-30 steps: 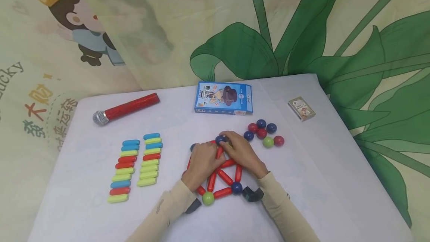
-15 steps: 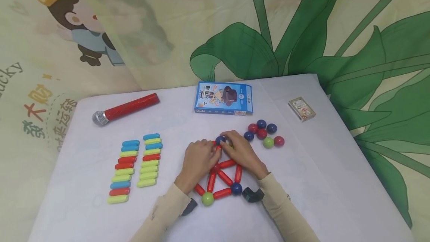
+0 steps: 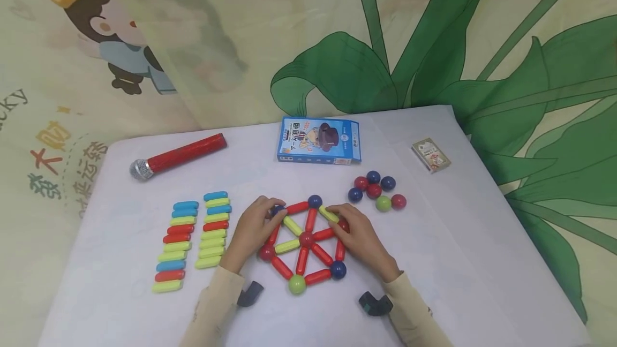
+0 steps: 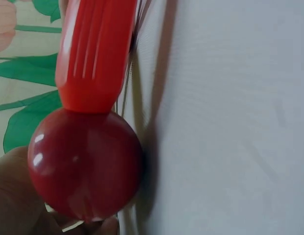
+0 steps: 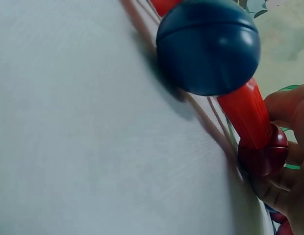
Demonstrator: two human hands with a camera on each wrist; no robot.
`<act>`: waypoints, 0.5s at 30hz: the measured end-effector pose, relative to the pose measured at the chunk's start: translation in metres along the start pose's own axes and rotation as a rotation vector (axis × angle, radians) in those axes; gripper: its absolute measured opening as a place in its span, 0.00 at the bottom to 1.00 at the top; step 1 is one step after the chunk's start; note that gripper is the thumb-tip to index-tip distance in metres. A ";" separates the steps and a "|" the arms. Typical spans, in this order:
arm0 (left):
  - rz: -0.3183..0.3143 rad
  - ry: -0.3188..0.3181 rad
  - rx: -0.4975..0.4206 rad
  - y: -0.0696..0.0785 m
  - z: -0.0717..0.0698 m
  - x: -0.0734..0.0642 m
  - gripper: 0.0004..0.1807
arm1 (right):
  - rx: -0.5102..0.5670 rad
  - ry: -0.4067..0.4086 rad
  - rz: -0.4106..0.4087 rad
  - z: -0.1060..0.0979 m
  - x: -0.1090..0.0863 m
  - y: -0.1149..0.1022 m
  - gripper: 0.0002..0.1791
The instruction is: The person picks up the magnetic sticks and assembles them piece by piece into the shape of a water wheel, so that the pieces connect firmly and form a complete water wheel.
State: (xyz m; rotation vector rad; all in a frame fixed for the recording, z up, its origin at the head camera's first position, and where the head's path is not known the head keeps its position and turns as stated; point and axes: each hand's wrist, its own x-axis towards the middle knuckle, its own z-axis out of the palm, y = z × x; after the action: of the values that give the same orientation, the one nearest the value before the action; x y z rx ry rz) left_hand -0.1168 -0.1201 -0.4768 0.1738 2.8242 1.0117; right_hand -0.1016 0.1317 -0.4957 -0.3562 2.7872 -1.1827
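A flat wheel of magnetic rods and balls lies on the white table, with a red ball [image 3: 306, 240] at its hub. Most of its rods are red; a few are yellow-green, such as the upper-left spoke [image 3: 292, 225]. My left hand [image 3: 253, 232] pinches the blue ball [image 3: 277, 210] at the wheel's upper left. On the opposite side, my right hand [image 3: 363, 237] holds the red ball [image 3: 344, 225], beside a yellow-green rod [image 3: 329, 213]. In the left wrist view, the wheel's left red ball [image 4: 86, 164] is close up. The lower-right blue ball [image 5: 208, 46] fills the right wrist view's top.
Two columns of loose rods [image 3: 213, 250] lie left of the wheel. Several loose balls [image 3: 374, 191] cluster at upper right. A red microphone [image 3: 187, 153], a blue card box [image 3: 318, 141] and a small box [image 3: 431, 155] lie toward the table's back.
My left hand has moved left from the top of the wheel to its upper-left ball, uncovering the hub and left spokes. My right hand has shifted down and right from the top blue ball.
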 end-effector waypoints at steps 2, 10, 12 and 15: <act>0.002 0.009 0.031 0.001 0.002 0.002 0.19 | 0.004 0.020 -0.001 0.002 0.000 0.000 0.20; -0.013 0.010 0.028 0.002 0.006 0.004 0.18 | -0.019 0.022 0.045 0.001 0.005 -0.004 0.19; -0.013 0.011 0.003 0.002 0.006 0.003 0.19 | -0.018 0.020 0.058 0.001 0.005 -0.005 0.19; -0.008 0.021 -0.028 0.000 0.006 0.001 0.19 | -0.008 0.028 0.061 0.002 0.005 -0.006 0.20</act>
State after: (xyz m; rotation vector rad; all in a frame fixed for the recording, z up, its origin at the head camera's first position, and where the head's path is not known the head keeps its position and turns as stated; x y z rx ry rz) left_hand -0.1165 -0.1161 -0.4810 0.1498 2.8251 1.0570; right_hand -0.1052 0.1251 -0.4932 -0.2551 2.8061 -1.1725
